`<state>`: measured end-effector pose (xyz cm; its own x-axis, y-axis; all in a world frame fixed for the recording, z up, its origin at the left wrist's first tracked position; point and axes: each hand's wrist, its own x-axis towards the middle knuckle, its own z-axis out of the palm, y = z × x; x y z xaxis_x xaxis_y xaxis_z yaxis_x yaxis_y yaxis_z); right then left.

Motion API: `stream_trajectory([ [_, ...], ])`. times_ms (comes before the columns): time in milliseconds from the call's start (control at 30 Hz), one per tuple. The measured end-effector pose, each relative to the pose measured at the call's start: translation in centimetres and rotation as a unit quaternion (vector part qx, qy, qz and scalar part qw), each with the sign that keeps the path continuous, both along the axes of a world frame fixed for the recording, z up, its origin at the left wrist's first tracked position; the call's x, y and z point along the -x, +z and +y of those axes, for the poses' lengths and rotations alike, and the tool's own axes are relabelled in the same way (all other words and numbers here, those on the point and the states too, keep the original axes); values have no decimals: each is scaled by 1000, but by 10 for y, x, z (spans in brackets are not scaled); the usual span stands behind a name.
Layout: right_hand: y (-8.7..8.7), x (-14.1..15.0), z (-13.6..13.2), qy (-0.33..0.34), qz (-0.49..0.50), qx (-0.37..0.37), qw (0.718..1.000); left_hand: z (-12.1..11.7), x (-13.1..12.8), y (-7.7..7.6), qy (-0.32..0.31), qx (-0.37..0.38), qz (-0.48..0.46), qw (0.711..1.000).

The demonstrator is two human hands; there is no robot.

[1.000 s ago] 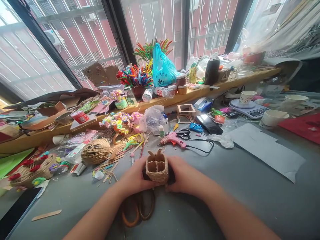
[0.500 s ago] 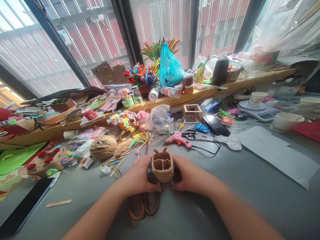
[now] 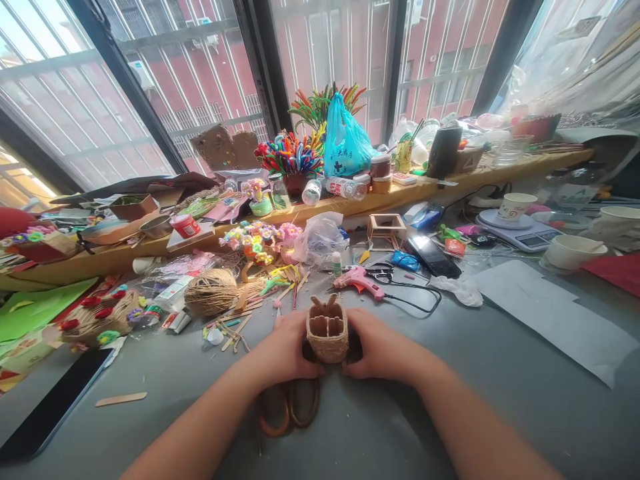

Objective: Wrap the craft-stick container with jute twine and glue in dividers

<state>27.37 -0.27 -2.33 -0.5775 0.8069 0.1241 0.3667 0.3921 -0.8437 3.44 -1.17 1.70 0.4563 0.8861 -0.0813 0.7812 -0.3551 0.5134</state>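
Between my two hands stands a small twine-wrapped basket (image 3: 327, 347), upright at the front middle of the table. It has an open top, a divider inside and two ear-like tips at its back rim. My left hand (image 3: 287, 347) curves round its left side, and my right hand (image 3: 367, 347) curves round its right side, thumbs toward me. Some of the fingers are hidden behind the basket. Just below my left hand lie the brown loop handles of scissors (image 3: 275, 427), their blades out of sight under the hand.
Beyond my hands lie a pink glue gun (image 3: 360, 283) with its black cord, a ball of twine (image 3: 211, 292) and scattered sticks. A phone (image 3: 55, 407) and a wooden stick (image 3: 121, 399) lie left. White paper (image 3: 545, 320) and a kitchen scale (image 3: 520, 230) are at right.
The whole view has shifted a little, so the background sits slightly lower and further right. Both hands stay around the basket, which has hardly moved.
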Motion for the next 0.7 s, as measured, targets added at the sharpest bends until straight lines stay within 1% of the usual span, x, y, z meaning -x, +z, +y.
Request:
stream_trajectory([
  [100,0,-1,-2,-4,1,1,1000,0,-2,5,-2,9,-7,1000],
  [200,0,-1,-3,-6,-4,7,1000,1,-2,6,-9,13,-8,1000],
  [533,1,-5,-5,-6,-23,34,999,-1,0,-1,-1,6,-33,999],
  [633,1,-7,-6,-3,-18,32,999,-1,5,-2,3,15,-43,999],
  [700,1,-8,-6,-2,-9,32,999,-1,11,-2,16,22,-60,998],
])
